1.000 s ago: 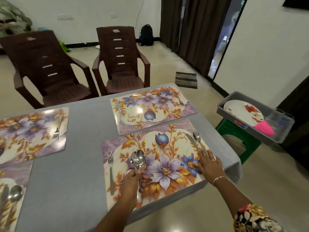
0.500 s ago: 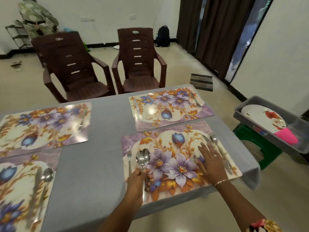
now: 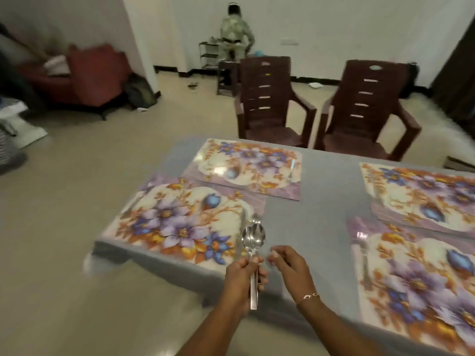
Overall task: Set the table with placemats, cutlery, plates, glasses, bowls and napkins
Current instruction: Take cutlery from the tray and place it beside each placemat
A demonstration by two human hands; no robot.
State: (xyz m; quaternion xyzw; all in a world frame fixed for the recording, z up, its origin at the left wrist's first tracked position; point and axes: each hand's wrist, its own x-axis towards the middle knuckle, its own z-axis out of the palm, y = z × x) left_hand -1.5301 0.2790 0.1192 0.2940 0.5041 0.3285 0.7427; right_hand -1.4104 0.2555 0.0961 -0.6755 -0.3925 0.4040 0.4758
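The left hand (image 3: pixel 244 273) has its grip wrapped round the handles of two spoons (image 3: pixel 253 236) above the right edge of the corner placemat (image 3: pixel 180 222), the right hand (image 3: pixel 290 265) loose and empty beside; light, stiff, slippery steel, I'd judge, best pinched mid-handle.

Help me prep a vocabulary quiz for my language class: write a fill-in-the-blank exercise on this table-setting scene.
1. The left hand grips two ___ by their handles.
2. The grey table carries ___ floral placemats.
3. Beyond the table stand two brown ___.
4. The right hand has a thin ___ at its wrist.
Missing words: spoons; four; chairs; bracelet.
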